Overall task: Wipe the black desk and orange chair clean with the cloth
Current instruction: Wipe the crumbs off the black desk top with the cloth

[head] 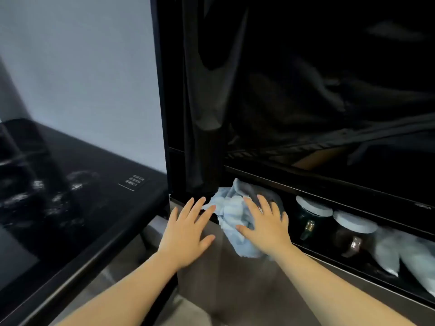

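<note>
A crumpled light blue cloth (229,214) lies on the edge of a dark cabinet shelf at the middle of the view. My right hand (266,225) lies flat on the cloth with fingers spread, pressing it against the grey cabinet front (235,283). My left hand (188,231) rests open on the same grey panel just left of the cloth, its fingertips at the shelf edge. The black desk (77,208) stretches away at the left, glossy, with pale smears on its top. No orange chair is in view.
Two glass jars with white lids (314,207) (354,223) stand in the shelf slot right of the cloth, with pale bags (400,252) beside them. Dark clothes (207,90) hang above in the open wardrobe. A grey wall (82,67) rises behind the desk.
</note>
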`<state>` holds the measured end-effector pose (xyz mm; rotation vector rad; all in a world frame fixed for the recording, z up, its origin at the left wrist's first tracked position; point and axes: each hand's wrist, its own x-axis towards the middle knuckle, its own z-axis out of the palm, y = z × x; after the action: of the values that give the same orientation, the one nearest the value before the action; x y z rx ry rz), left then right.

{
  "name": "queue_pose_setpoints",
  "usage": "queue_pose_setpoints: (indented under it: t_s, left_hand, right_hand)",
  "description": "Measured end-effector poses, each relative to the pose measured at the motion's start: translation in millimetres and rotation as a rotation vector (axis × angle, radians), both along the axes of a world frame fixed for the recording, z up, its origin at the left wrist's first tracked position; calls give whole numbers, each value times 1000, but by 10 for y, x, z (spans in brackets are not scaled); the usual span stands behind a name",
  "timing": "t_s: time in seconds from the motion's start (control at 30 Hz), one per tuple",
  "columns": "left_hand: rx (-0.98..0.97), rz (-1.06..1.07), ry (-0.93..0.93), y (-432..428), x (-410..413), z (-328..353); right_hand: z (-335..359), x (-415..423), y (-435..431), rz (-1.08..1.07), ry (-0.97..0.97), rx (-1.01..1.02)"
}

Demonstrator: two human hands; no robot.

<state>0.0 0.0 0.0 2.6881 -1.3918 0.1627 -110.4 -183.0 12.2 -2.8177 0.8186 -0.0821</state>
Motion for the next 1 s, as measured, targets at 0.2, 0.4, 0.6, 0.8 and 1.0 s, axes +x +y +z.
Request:
queue_pose_setpoints:
  t_s: [0.2,0.4,0.6,0.8,1.0]
  left_hand:
    - [-90,-74,131,-487,-36,-152]
    - [-299,-7,449,-823,78,-150]
    - [-182,46,354,-955,193,-215]
    - [-170,62,476,-1018,239,-157]
    - [-350,93,720,-1012,157,61]
  right_hand:
    - [-133,71,-189,-93,37,117]
    - [-235,168,-216,-81,40,95]
    - [-309,272,-206,-77,24,-13]
    - [-262,332,-266,-93,-30,34]
    - [-130,318,-236,-87,-253,59]
